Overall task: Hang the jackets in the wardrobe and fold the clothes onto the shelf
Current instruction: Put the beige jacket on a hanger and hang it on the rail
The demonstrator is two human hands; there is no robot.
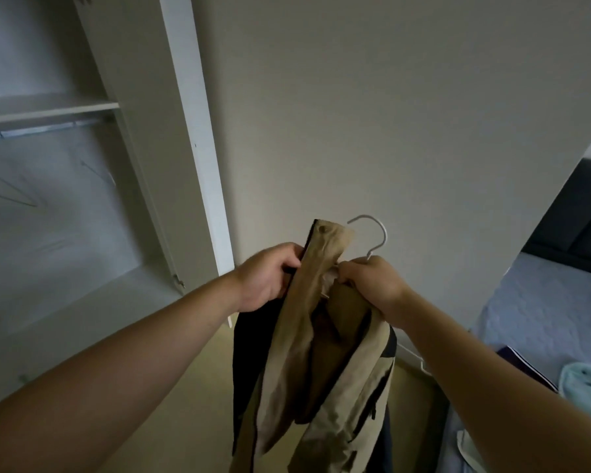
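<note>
A tan jacket [321, 336] with dark lining is held up in front of the open wardrobe [82, 165]. Its collar edge is pinched by the left hand [270, 278], while the right hand [372, 285] is closed around the neck of a white hanger [372, 230]. The fabric looks soft, light and limp, so it is best gripped at collar and shoulders. No readable writing is seen.

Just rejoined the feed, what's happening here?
A person is fitting a tan jacket onto a white hanger. The left hand grips the collar edge; the right hand holds the hanger's neck and fabric. The wardrobe stands open on the left, its rail carrying bare wire hangers.
</note>
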